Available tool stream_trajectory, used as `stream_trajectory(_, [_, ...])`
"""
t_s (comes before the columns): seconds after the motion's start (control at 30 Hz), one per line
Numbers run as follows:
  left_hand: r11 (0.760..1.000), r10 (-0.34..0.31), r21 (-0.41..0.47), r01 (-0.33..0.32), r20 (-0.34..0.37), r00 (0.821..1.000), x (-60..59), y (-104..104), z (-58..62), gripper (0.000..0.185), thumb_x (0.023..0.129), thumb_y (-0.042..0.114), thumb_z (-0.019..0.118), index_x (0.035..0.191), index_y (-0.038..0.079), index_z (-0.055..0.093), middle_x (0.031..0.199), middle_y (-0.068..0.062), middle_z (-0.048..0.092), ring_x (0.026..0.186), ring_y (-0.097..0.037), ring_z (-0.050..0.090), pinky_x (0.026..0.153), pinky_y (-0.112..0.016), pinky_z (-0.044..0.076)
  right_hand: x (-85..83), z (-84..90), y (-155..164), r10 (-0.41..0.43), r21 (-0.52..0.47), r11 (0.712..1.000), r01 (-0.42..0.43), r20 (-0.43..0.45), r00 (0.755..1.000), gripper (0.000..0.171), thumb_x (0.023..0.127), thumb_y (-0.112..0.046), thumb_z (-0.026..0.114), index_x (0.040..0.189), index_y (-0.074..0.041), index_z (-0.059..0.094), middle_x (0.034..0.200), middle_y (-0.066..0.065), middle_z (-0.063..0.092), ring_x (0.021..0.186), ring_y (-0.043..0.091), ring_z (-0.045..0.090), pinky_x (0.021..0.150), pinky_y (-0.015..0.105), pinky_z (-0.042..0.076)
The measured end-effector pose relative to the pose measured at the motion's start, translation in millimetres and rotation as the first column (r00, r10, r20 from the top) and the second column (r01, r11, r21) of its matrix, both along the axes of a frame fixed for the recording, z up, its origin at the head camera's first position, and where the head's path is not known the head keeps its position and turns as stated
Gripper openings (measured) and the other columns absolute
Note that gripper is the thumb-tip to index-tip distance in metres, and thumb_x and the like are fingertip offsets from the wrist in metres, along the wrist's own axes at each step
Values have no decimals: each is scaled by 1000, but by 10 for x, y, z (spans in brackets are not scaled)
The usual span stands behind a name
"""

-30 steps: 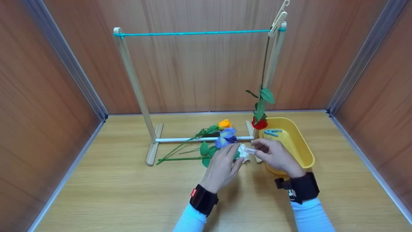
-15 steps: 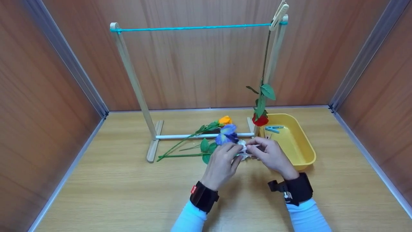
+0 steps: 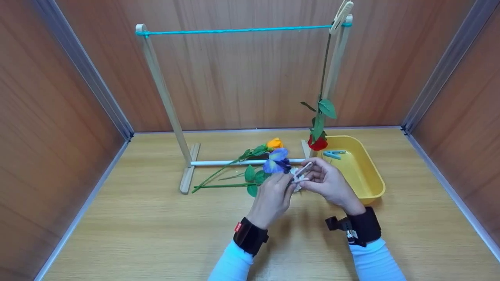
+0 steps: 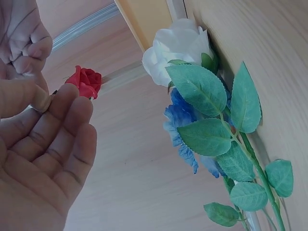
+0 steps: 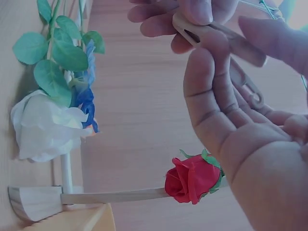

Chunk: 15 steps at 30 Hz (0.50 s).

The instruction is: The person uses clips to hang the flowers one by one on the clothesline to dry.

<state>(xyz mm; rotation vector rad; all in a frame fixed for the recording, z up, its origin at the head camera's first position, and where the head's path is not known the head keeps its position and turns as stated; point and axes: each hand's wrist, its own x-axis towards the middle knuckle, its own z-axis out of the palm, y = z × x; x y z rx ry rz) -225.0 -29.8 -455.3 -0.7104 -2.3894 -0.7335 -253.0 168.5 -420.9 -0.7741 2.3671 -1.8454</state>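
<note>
Between my two hands is a pale clothespin with a hooked end. My left hand pinches it at one end with thumb and forefinger. From the other side, my right hand holds it, thumb and fingertips at its legs. In the left wrist view the left fingers hide most of it. A white rose lies on the table behind and below the hands, beside a blue-violet flower and an orange flower. Their green stems point left.
A wooden rack with a turquoise cord stands at the back. A red rose hangs head down from it by a cream clothespin. On the right is a yellow basin with a blue clothespin in it.
The right hand has drawn nearer the left with the pale clothespin, which has turned so that its legs point up and right. Both hands now hold it. The head view has tilted slightly.
</note>
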Motion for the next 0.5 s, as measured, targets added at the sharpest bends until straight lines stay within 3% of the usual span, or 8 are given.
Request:
stream_trajectory(0.3, [998, -56, 20, 54, 133, 989, 0, -11, 17, 20, 107, 25, 59, 114, 10, 70, 93, 2, 61, 81, -12, 54, 68, -19, 46, 19, 3, 10, -68, 10, 998, 68, 2, 998, 43, 91, -1, 77, 129, 5, 58, 111, 20, 70, 93, 17, 68, 83, 22, 57])
stream_trajectory(0.5, [1000, -20, 18, 17, 135, 991, -73, -199, 8, 24, 99, 14, 69, 121, 4, 70, 109, -7, 69, 96, -18, 64, 83, -29, 56, 7, 3, 12, -114, 47, 992, 117, -57, 992, 36, 90, -7, 80, 121, 2, 64, 108, 14, 72, 95, 17, 67, 84, 23, 55])
